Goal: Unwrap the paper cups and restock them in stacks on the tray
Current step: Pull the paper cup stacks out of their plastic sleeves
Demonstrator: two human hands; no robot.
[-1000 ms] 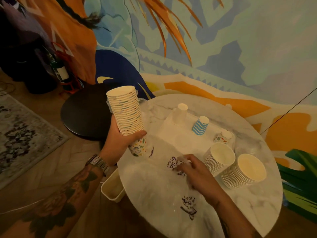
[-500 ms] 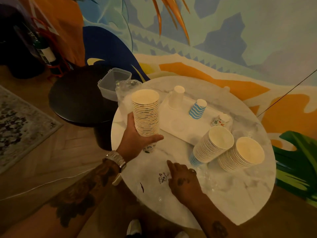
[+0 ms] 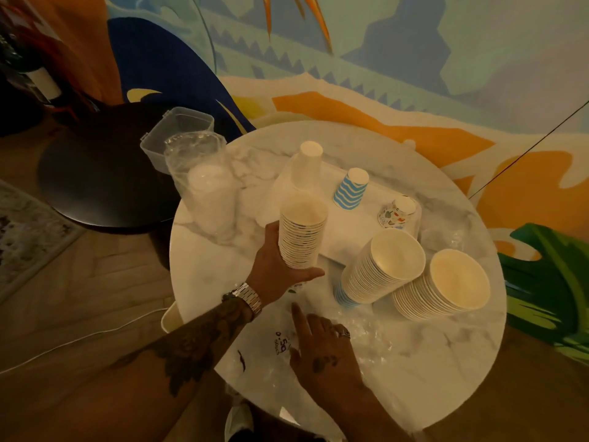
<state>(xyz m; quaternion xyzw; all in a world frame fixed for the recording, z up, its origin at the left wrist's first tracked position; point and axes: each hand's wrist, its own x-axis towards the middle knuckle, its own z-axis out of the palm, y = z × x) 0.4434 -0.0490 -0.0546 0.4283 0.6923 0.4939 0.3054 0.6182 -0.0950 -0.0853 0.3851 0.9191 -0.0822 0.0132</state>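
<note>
Marble table (image 3: 430, 362) below; grips the cup stack (image 3: 302, 234) in a curled left hand (image 3: 277, 269), upright at the tray (image 3: 344, 224) near edge, probably to stand it there; pins the loose plastic wrapper (image 3: 280, 342) under a flat, straight-fingered right hand (image 3: 322, 349), holding nothing

2 tattooed forearms (image 3: 178, 355); silver link watch (image 3: 247, 298), left wrist; ring (image 3: 343, 332), right hand (image 3: 325, 355).

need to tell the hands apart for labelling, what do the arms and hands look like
Left hand: silver link watch at the wrist, bare forearm with dark tattoos. Right hand: ring on one finger, small dark tattoo on its back. No sleeves in view.
</note>
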